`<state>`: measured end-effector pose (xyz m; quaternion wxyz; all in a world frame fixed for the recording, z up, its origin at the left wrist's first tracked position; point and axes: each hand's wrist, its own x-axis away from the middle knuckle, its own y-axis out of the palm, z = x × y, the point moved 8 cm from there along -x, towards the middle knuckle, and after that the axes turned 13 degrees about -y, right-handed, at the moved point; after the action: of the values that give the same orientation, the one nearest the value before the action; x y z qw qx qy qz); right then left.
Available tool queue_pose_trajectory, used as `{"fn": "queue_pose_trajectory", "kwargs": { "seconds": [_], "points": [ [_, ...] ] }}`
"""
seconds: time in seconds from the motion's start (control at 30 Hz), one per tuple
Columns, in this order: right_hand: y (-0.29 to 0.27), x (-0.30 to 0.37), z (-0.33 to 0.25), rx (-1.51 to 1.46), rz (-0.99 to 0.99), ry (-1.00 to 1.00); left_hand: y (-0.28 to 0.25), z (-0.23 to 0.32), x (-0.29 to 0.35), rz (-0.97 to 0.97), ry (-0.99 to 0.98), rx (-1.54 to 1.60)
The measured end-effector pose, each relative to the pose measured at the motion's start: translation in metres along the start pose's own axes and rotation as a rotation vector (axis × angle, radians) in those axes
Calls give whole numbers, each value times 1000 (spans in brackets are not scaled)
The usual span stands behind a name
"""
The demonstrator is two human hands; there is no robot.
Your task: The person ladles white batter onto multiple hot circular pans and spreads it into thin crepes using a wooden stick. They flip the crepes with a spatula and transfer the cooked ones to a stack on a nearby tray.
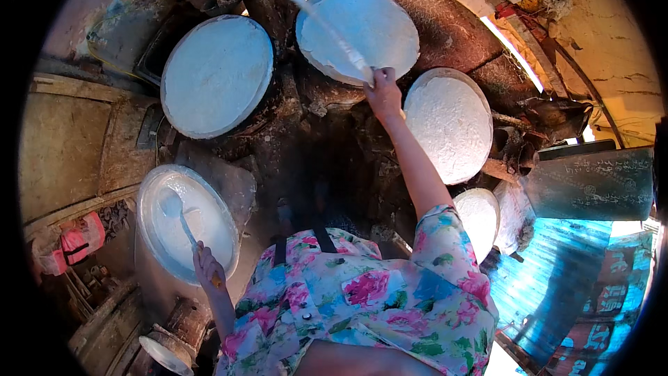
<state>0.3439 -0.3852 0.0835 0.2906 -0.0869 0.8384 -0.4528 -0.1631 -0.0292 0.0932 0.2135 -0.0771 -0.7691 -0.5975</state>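
My left hand [208, 266] is closed round the handle of a ladle [184, 219]. The ladle's bowl is in the white batter of a wide round metal basin [147, 226] at the left. Stretched far forward, my right hand [385, 95] grips one end of a pale, batter-coated stick [334, 36]. The stick lies slantwise over a round griddle [379, 17] covered with a thin white layer, its far end reaching past the left rim. I cannot tell whether the stick touches the layer.
More round griddles with white layers stand at the far left [219, 73], right [449, 125] and nearer right [478, 221]. A dark board with writing [591, 181] leans at the right. Blue corrugated sheeting [557, 278] lies below it. A pink bag [82, 239] is at the left wall.
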Motion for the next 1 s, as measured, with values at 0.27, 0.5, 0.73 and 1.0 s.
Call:
{"fn": "queue_pose_trajectory", "kwargs": {
  "seconds": [0.27,0.5,0.73,1.0],
  "points": [
    [36,-21,-6,226,-73,-187,10,-1,9,75,104,-71],
    [-123,-91,7,284,447,-150,12,1,16,-10,28,-113],
    [-320,-79,-29,346,443,-52,-8,36,2,30,-110,-131],
    [-487,172,-55,95,640,338,-32,78,-19,189,-301,-282]
  ]
}}
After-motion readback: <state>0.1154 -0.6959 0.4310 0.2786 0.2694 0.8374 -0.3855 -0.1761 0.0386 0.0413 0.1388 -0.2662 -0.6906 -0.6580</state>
